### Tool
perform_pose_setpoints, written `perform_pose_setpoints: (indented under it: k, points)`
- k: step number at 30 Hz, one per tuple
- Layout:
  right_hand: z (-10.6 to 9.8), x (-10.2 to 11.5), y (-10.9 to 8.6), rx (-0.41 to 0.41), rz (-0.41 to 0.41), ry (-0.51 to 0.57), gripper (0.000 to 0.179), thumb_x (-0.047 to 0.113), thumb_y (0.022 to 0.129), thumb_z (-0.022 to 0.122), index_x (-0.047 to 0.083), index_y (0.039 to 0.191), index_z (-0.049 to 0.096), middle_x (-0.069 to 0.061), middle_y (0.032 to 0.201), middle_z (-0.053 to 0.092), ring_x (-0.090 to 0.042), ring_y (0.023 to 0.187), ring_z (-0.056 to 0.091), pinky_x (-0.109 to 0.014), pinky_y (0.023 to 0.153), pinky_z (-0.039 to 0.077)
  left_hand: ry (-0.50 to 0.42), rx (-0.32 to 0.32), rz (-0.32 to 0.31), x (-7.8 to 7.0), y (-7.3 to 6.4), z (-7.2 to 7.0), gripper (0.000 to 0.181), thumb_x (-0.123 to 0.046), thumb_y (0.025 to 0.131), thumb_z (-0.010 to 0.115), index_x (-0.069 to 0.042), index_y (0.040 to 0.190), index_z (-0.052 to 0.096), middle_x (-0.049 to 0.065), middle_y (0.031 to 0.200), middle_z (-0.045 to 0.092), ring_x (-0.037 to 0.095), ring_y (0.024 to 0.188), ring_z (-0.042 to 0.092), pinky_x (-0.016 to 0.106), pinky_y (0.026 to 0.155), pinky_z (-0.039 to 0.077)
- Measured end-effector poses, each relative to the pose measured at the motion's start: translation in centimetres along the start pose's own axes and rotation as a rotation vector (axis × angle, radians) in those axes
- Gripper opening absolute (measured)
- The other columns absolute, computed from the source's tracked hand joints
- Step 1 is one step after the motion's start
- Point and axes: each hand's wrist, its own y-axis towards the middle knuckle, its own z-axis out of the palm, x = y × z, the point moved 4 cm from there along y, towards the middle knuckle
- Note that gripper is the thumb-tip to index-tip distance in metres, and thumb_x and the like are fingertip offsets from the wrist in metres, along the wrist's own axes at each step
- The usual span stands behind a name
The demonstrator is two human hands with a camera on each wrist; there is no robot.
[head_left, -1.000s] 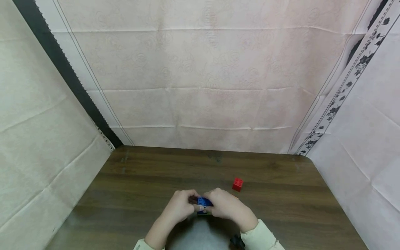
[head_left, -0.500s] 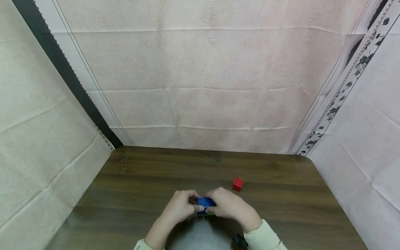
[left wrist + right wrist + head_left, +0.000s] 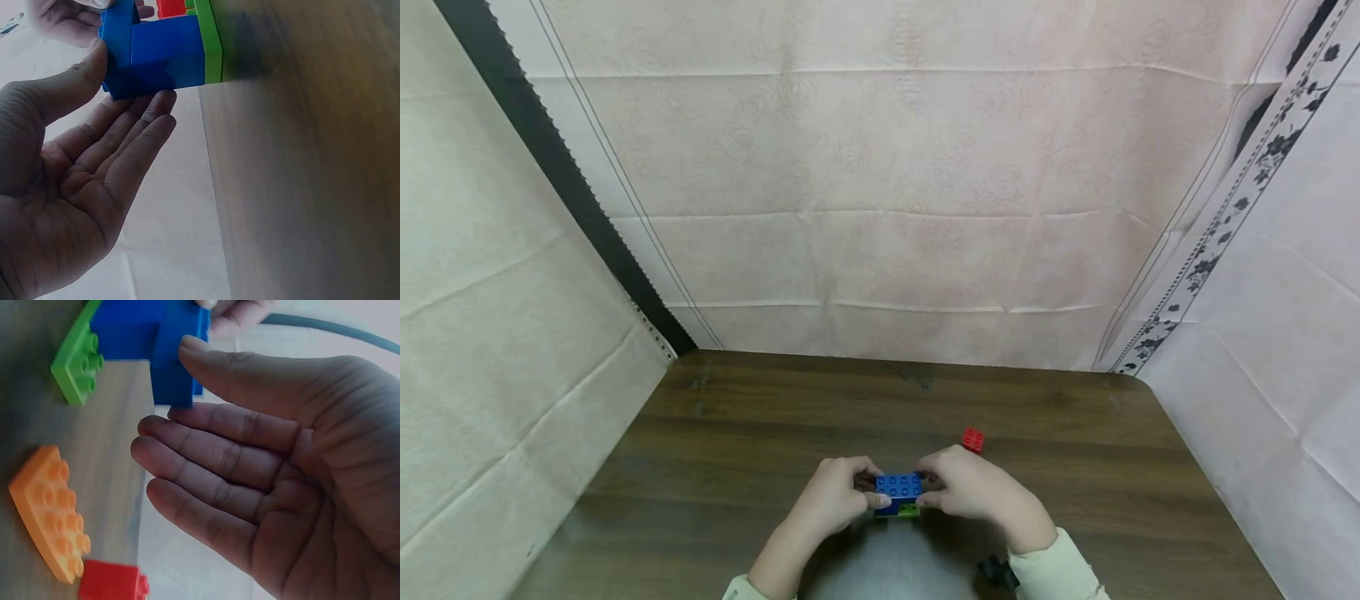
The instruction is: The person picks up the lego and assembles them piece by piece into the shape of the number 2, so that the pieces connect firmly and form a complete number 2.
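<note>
A long blue toy brick with studs on top lies across a second blue brick, which sits on a bright green plate. My left hand pinches the top brick's left end between thumb and fingers. At its other end, the thumb and index finger of my right hand pinch the same brick. That right end juts out over the green plate's bare studs in the right wrist view. The remaining fingers of both hands extend loosely below the brick.
A red brick stands just beyond the right hand. Near it on the wooden table lies an orange studded plate, hidden from the head view. Pale cloth hangs behind and at both sides. A black device is at the right wrist.
My right hand has shifted right, uncovering more of the top blue brick and some green plate, and now partly covers the red brick. The left hand stays put.
</note>
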Motion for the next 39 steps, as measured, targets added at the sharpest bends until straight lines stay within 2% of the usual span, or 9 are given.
perform_pose_setpoints:
  k: [4,7,14,18,24,28,33,39]
  points:
    - [-0.9,-1.3,-0.6,-0.024,0.037,0.022,0.036,0.025,0.092,0.076,0.005,0.121,0.07,-0.007,0.114,0.073,-0.016,0.097,0.07,-0.037,0.081,0.057,0.011,-0.008,-0.005,-0.1,-0.1,-0.1,0.025,-0.029,0.083,0.084,-0.018,0.103,0.074,-0.006,0.091,0.068,0.013,0.081,0.062,0.041,0.074,0.053]
    - [-1.7,-2.4,-0.9,-0.077,0.058,0.004,0.039,0.023,0.093,0.074,0.002,0.124,0.068,-0.014,0.119,0.07,-0.027,0.102,0.069,-0.046,0.085,0.056,0.01,-0.01,-0.01,-0.2,-0.2,-0.1,0.025,-0.029,0.083,0.084,-0.018,0.103,0.074,-0.006,0.091,0.068,0.013,0.082,0.062,0.043,0.075,0.054]
    - [-3.0,-5.8,-1.1,-0.246,0.171,-0.064,0.038,0.02,0.091,0.076,0.004,0.125,0.067,-0.012,0.121,0.069,-0.029,0.109,0.066,-0.05,0.092,0.053,0.01,-0.007,-0.023,-0.2,-0.3,-0.1,0.026,-0.029,0.083,0.084,-0.018,0.103,0.074,-0.005,0.093,0.068,0.014,0.084,0.062,0.044,0.077,0.053]
    - [-3.2,-7.5,-0.9,-0.302,0.235,-0.07,0.042,0.02,0.091,0.077,0.003,0.127,0.066,-0.012,0.12,0.069,-0.026,0.104,0.066,-0.048,0.09,0.054,0.009,-0.008,-0.023,-0.1,-0.2,-0.1,0.025,-0.028,0.083,0.084,-0.018,0.103,0.074,-0.005,0.093,0.068,0.014,0.083,0.062,0.044,0.076,0.053]
    - [-2.4,-9.5,-0.6,-0.304,0.308,-0.051,0.047,0.019,0.09,0.078,0.002,0.131,0.063,-0.012,0.118,0.068,-0.022,0.095,0.063,-0.046,0.085,0.056,0.008,-0.011,-0.023,-0.1,-0.2,0.0,0.025,-0.028,0.083,0.084,-0.018,0.103,0.074,-0.005,0.093,0.068,0.014,0.083,0.062,0.045,0.076,0.053]
    - [-1.6,-10.6,-0.4,-0.278,0.347,-0.053,0.046,0.018,0.087,0.08,0.002,0.128,0.064,-0.006,0.102,0.068,-0.018,0.081,0.058,-0.038,0.073,0.056,0.014,-0.011,-0.013,-0.2,-0.2,0.0,0.026,-0.03,0.082,0.084,-0.018,0.103,0.074,-0.005,0.093,0.068,0.014,0.084,0.062,0.046,0.078,0.053]
    - [-1.2,-10.8,-0.2,-0.253,0.348,-0.05,0.04,0.016,0.086,0.081,0.002,0.121,0.067,0.0,0.086,0.064,-0.016,0.072,0.054,-0.033,0.064,0.05,0.011,-0.008,-0.012,-0.2,-0.2,0.0,0.025,-0.029,0.083,0.084,-0.019,0.103,0.074,-0.004,0.094,0.069,0.015,0.085,0.063,0.046,0.078,0.053]
    - [-1.4,-10.5,-0.1,-0.244,0.343,-0.055,0.038,0.015,0.086,0.081,0.003,0.119,0.067,0.001,0.086,0.063,-0.016,0.073,0.053,-0.033,0.065,0.051,0.011,-0.008,-0.016,-0.1,-0.2,-0.1,0.025,-0.029,0.083,0.084,-0.019,0.103,0.074,-0.004,0.094,0.069,0.015,0.085,0.063,0.047,0.079,0.053]
